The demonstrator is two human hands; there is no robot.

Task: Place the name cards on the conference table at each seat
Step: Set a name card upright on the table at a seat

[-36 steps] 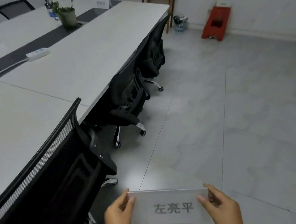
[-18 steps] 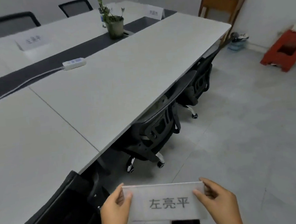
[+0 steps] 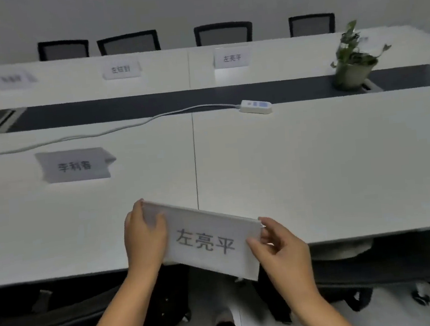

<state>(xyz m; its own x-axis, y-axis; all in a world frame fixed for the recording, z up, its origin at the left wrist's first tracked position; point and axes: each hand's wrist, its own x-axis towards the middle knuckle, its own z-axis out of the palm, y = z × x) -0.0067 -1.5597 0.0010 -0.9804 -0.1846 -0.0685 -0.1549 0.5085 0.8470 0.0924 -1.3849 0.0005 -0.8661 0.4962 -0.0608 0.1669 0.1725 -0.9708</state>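
Observation:
I hold a white name card [image 3: 208, 242] with black characters over the near edge of the white conference table [image 3: 314, 169]. My left hand [image 3: 144, 235] grips its left end and my right hand [image 3: 279, 246] pinches its right end; the card tilts down to the right. Another name card [image 3: 75, 165] stands on the near side of the table at the left. Three more name cards stand along the far side: one at the far left [image 3: 13, 79], one left of centre [image 3: 121, 70] and one right of centre [image 3: 231, 58].
A white power strip [image 3: 255, 106] with its cable lies beside the dark centre strip [image 3: 150, 104]. A potted plant [image 3: 351, 63] stands at the right. Several black chairs [image 3: 223, 33] line the far side. Black chairs [image 3: 376, 270] are tucked under the near edge.
My view has swung left from along the table to face it squarely. Both hands have lifted the card from over the floor to over the table's near edge.

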